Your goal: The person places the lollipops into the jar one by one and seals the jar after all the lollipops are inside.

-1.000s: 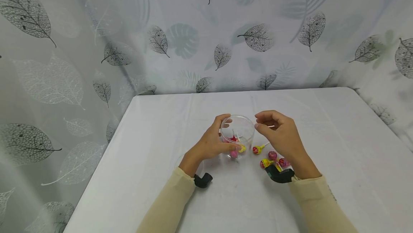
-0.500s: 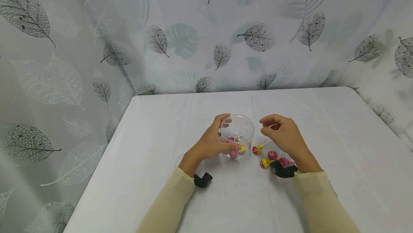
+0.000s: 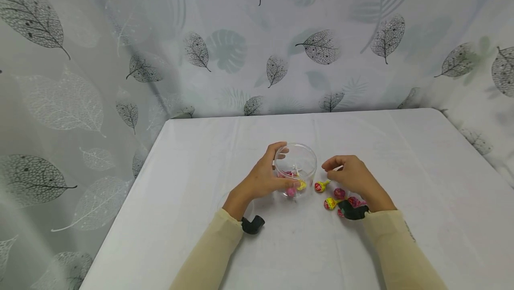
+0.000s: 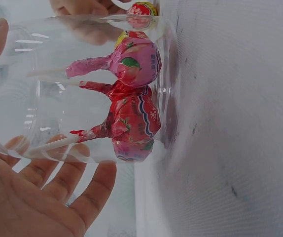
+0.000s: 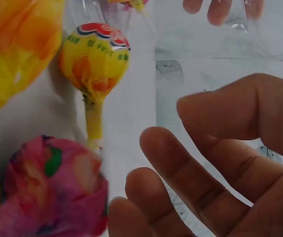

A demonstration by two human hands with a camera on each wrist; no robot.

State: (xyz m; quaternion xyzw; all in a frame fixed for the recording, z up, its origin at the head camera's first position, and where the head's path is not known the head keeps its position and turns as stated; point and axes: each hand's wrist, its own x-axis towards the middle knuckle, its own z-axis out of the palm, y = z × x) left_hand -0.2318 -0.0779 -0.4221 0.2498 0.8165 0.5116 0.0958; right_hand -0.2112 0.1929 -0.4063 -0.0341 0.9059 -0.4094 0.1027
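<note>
My left hand (image 3: 277,170) grips a clear plastic cup (image 3: 296,161) standing on the white table (image 3: 201,156). Its fingers (image 4: 89,185) wrap the cup's wall (image 4: 13,98). Inside the cup lie several wrapped pink and red lollipops (image 4: 131,106). My right hand (image 3: 331,170) hovers just right of the cup, fingers loosely curled and holding nothing. It is right above the stick of a yellow-and-red lollipop (image 3: 320,186). In the right wrist view that lollipop (image 5: 94,54) lies left of my bare fingertips (image 5: 154,143), which do not touch it.
Three more wrapped lollipops lie on the table under my right wrist: a pink one (image 3: 339,193), a yellow one (image 3: 330,203) and another pink one (image 3: 353,201). A leaf-patterned curtain (image 3: 257,49) hangs behind and left of the table.
My right hand has dropped from beside the cup's rim down toward the loose lollipops. The left hand and the cup have stayed put.
</note>
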